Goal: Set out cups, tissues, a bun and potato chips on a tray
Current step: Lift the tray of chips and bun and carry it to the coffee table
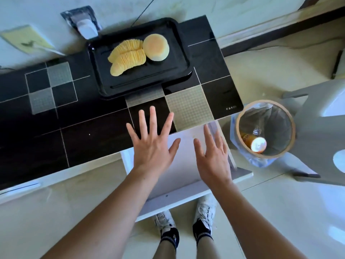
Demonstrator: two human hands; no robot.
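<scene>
Your black-tiled bench (pixel 78 139) fills the frame from nine o'clock to centre, with the black tray (pixel 179 58) set near its far right corner, at twelve o'clock from your hands. The tray's long axis runs roughly left to right, tilted a little clockwise. On it lie two fanned rows of chips (pixel 127 57) on the left and the bun (pixel 156 47) touching them on the right; the near half of the tray is bare. No cups are in view, so that part of the job looks undone. A white-and-dark packet (pixel 85 23), possibly the tissues, sits just beyond the tray's far left corner, at eleven o'clock, though you cannot be sure what it is. A bin (pixel 266 128) stands on the floor at three o'clock with a can (pixel 258 144) inside.

Your left hand (pixel 152 146) hovers flat over the bench's near edge, fingers (pixel 153 118) spread wide and holding nothing. Your right hand (pixel 214 156), equally open and empty, hangs over a white ledge (pixel 179 176) below the bench. The left hand is nearer the tray and the packet, well apart from both; a reach to eleven o'clock likely falls to it.
</scene>
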